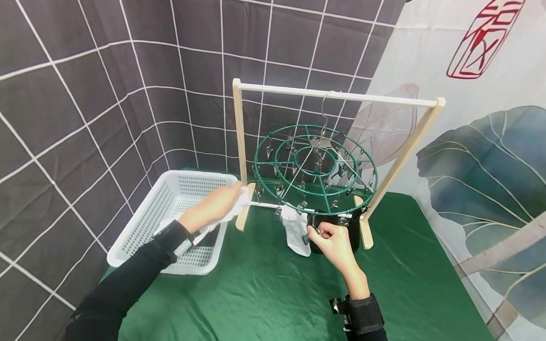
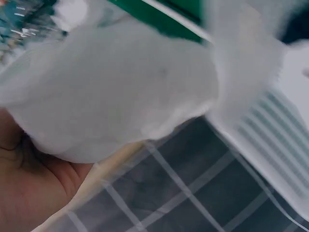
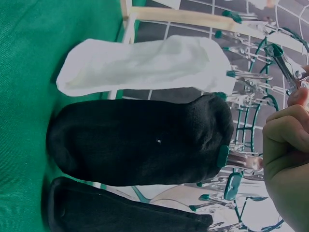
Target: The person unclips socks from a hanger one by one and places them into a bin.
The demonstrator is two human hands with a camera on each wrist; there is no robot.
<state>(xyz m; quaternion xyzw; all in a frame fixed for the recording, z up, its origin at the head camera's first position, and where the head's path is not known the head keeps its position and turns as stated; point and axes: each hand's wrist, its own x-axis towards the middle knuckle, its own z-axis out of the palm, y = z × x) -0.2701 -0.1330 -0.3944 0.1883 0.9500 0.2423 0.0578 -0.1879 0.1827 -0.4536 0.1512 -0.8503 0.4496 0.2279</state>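
Observation:
My left hand [image 1: 215, 204] grips a white sock [image 2: 120, 92], raised over the right side of the white basket and near the rack's left post. My right hand [image 1: 337, 247] pinches a metal clip with green tips [image 3: 285, 65], just below the front rim of the round green drying hanger [image 1: 326, 212]. Left of this hand, a white sock [image 1: 296, 232] hangs from the hanger. In the right wrist view, a black sock [image 3: 140, 141] and a second black sock [image 3: 116, 208] hang beside it, held by clips.
The hanger hooks onto a wooden stand's white top bar [image 1: 294, 92]. A white perforated basket [image 1: 130, 236] with some white and dark cloth in it stands at the left on the green cloth [image 1: 250, 300]. A grey gridded curtain [image 1: 97, 149] is behind.

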